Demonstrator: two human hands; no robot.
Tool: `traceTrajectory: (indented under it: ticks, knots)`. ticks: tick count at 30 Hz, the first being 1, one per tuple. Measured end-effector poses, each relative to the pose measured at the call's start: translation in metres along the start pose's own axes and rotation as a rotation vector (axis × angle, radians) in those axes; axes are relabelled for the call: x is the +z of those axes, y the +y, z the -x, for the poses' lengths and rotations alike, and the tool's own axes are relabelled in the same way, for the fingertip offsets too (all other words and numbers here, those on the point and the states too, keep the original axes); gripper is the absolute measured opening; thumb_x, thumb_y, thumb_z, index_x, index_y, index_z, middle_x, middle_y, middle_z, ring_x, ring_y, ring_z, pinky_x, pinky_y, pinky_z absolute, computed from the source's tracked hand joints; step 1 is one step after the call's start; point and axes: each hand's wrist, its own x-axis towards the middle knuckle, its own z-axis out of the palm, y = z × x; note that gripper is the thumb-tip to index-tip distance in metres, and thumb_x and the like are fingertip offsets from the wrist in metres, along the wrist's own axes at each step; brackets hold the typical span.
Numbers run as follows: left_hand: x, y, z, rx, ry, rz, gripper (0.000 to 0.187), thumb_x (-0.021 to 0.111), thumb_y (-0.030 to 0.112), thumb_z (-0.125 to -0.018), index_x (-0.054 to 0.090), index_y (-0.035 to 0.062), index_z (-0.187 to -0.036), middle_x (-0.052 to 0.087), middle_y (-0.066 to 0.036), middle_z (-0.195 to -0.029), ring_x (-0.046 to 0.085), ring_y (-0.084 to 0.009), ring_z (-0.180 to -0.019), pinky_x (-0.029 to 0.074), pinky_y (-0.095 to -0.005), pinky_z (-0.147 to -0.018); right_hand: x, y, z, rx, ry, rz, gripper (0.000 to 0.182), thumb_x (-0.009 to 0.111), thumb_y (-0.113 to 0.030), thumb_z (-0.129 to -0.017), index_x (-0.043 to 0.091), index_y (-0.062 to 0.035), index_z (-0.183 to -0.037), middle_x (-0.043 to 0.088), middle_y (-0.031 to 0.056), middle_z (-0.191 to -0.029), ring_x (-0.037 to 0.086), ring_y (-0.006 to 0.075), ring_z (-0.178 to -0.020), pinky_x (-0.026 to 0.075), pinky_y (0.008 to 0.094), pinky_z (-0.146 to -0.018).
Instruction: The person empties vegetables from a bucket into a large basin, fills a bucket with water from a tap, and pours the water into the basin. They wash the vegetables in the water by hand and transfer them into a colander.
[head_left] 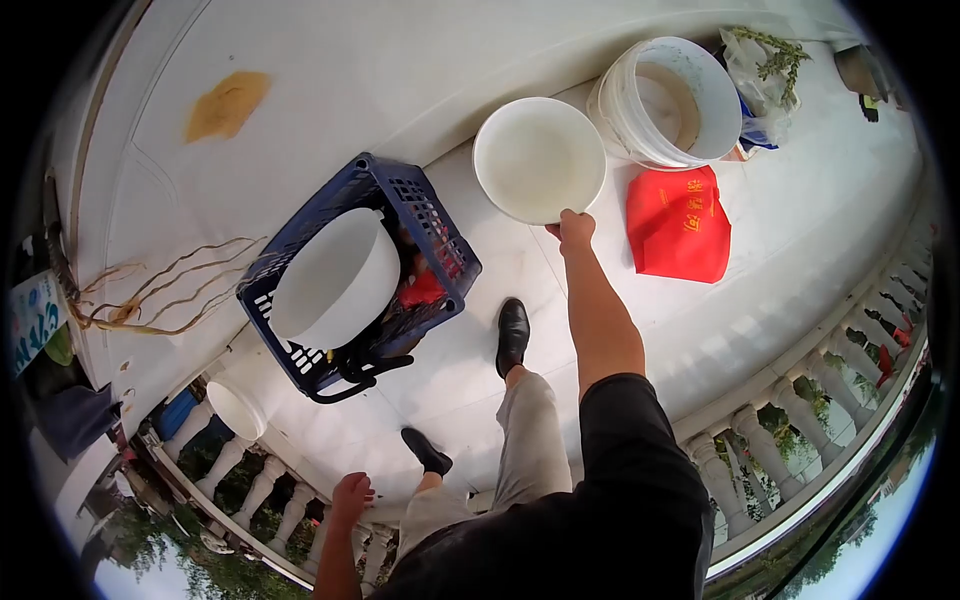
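Note:
My right hand (pixel 573 231) grips the near rim of a round white bowl (pixel 540 160), which is tilted so its inside faces me. A large white bucket (pixel 690 100) stands just beyond the bowl, to its right. A red bag (pixel 680 225) with yellow characters lies flat on the floor right of my forearm. My left hand (pixel 352 496) hangs low beside my leg, its fingers loosely bent and slightly apart, with nothing visible in them. Nearest to it, further up, is a dark blue plastic crate (pixel 440 215) holding a big white basin (pixel 340 275) and red items.
Thin bare branches (pixel 170 290) reach toward the crate from the left. A smaller white bucket (pixel 237 408) stands by the balustrade (pixel 780 440), which curves round behind me. A clear plastic bag (pixel 755 75) with a green plant lies beyond the large bucket. My shoes stand on pale tiles.

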Motion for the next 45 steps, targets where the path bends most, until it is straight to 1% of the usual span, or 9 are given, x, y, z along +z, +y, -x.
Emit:
traceTrajectory:
  ticks: [3, 8, 14, 18, 24, 29, 34, 39, 45]
  knots:
    - [-0.003, -0.013, 0.011, 0.000, -0.005, 0.034, 0.032, 0.056, 0.017, -0.086, 0.055, -0.0053, -0.109, 0.061, -0.012, -0.088, 0.064, -0.0198, -0.073, 0.053, -0.0303, -0.061, -0.039, -0.001, 0.045, -0.082, 0.014, -0.028, 0.032, 0.049, -0.001, -0.080, 0.045, 0.0123, -0.109, 0.056, 0.0203, -0.102, 0.063, 0.0282, -0.083, 0.058, 0.0364, -0.069]
    - [-0.007, -0.031, 0.026, 0.065, -0.068, 0.193, 0.031, 0.056, 0.018, -0.086, 0.056, -0.0045, -0.107, 0.062, -0.011, -0.089, 0.063, -0.0192, -0.071, 0.052, -0.0296, -0.059, -0.094, -0.036, 0.200, -0.314, -0.110, -0.131, 0.030, 0.051, -0.002, -0.082, 0.047, 0.0051, -0.111, 0.057, 0.0148, -0.105, 0.062, 0.0261, -0.087, 0.056, 0.0364, -0.072]
    - [-0.042, -0.070, 0.046, 0.262, -0.171, 0.350, 0.038, 0.055, 0.022, -0.087, 0.052, -0.0056, -0.112, 0.059, -0.012, -0.093, 0.061, -0.0189, -0.076, 0.051, -0.0289, -0.066, -0.079, -0.071, 0.419, -0.460, -0.304, 0.060, 0.026, 0.050, -0.003, -0.080, 0.049, 0.0036, -0.105, 0.059, 0.0122, -0.094, 0.062, 0.0209, -0.076, 0.054, 0.0322, -0.063]
    - [-0.095, -0.116, 0.074, 0.331, -0.164, 0.505, 0.037, 0.055, 0.022, -0.088, 0.051, -0.0065, -0.112, 0.059, -0.014, -0.094, 0.061, -0.0190, -0.078, 0.052, -0.0287, -0.068, -0.024, -0.020, 0.557, -0.498, -0.542, 0.112, 0.024, 0.046, 0.001, -0.077, 0.048, 0.0058, -0.100, 0.058, 0.0131, -0.088, 0.060, 0.0197, -0.067, 0.050, 0.0310, -0.057]
    - [-0.207, -0.209, 0.138, 0.527, -0.309, 0.996, 0.049, 0.053, 0.029, -0.091, 0.043, -0.0079, -0.121, 0.056, -0.015, -0.104, 0.060, -0.0214, -0.089, 0.051, -0.0323, -0.077, 0.087, 0.142, 0.732, -0.358, -0.742, 0.355, 0.027, 0.050, -0.002, -0.075, 0.051, 0.0101, -0.100, 0.060, 0.0162, -0.088, 0.063, 0.0220, -0.068, 0.056, 0.0317, -0.059]
    - [-0.301, -0.289, 0.145, 0.590, -0.146, 1.317, 0.051, 0.053, 0.026, -0.090, 0.038, -0.0094, -0.124, 0.054, -0.018, -0.111, 0.060, -0.0247, -0.092, 0.050, -0.0355, -0.082, 0.170, 0.257, 0.835, -0.245, -1.009, 0.555, 0.029, 0.052, -0.003, -0.076, 0.049, 0.0124, -0.100, 0.059, 0.0171, -0.092, 0.063, 0.0216, -0.071, 0.056, 0.0307, -0.057]
    - [-0.366, -0.341, 0.119, 0.554, 0.027, 1.464, 0.037, 0.051, 0.011, -0.086, 0.044, -0.0093, -0.116, 0.057, -0.019, -0.106, 0.061, -0.0280, -0.090, 0.052, -0.0374, -0.081, 0.256, 0.333, 0.863, -0.216, -1.225, 0.773, 0.035, 0.055, -0.006, -0.077, 0.045, 0.0135, -0.104, 0.058, 0.0170, -0.090, 0.063, 0.0204, -0.068, 0.056, 0.0283, -0.057]
    - [-0.453, -0.366, 0.048, 0.357, 0.132, 1.577, 0.031, 0.046, 0.005, -0.081, 0.047, -0.0142, -0.106, 0.057, -0.023, -0.102, 0.061, -0.0312, -0.088, 0.055, -0.0408, -0.077, 0.377, 0.390, 0.884, -0.021, -1.318, 1.051, 0.055, 0.065, -0.026, -0.081, 0.041, 0.0134, -0.111, 0.057, 0.0187, -0.092, 0.062, 0.0197, -0.070, 0.053, 0.0284, -0.056]
    - [-0.564, -0.374, -0.030, 0.084, 0.248, 1.651, 0.036, 0.051, 0.006, -0.079, 0.043, -0.0174, -0.105, 0.054, -0.026, -0.098, 0.061, -0.0363, -0.083, 0.058, -0.0417, -0.071, 0.513, 0.446, 0.886, -0.315, -1.270, 1.344, 0.051, 0.061, -0.026, -0.083, 0.045, 0.0122, -0.113, 0.059, 0.0148, -0.088, 0.060, 0.0164, -0.069, 0.051, 0.0270, -0.056]
